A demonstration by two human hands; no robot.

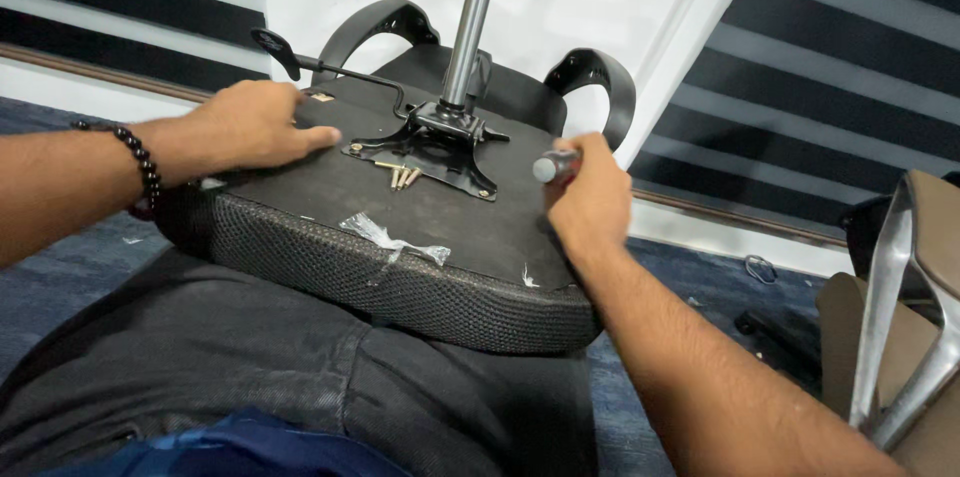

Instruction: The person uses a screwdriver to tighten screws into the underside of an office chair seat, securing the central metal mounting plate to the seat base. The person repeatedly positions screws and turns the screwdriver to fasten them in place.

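Now the right hand (590, 199), fingers closed round a grey-capped tool handle (552, 167), sits just right of the black metal mounting plate (440, 149) on the upturned black mesh chair seat (400, 237); loose brass screws (400, 175) lie nearer it than the left hand (250, 125), which presses flat and holds nothing.

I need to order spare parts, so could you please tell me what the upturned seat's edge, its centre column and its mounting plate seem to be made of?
The black seat edge looks like woven mesh fabric: a fine grid texture shows. The grey centre column seems polished metal, given its bright sheen. The black flat mounting plate is probably painted or coated metal, dull and thin-edged.
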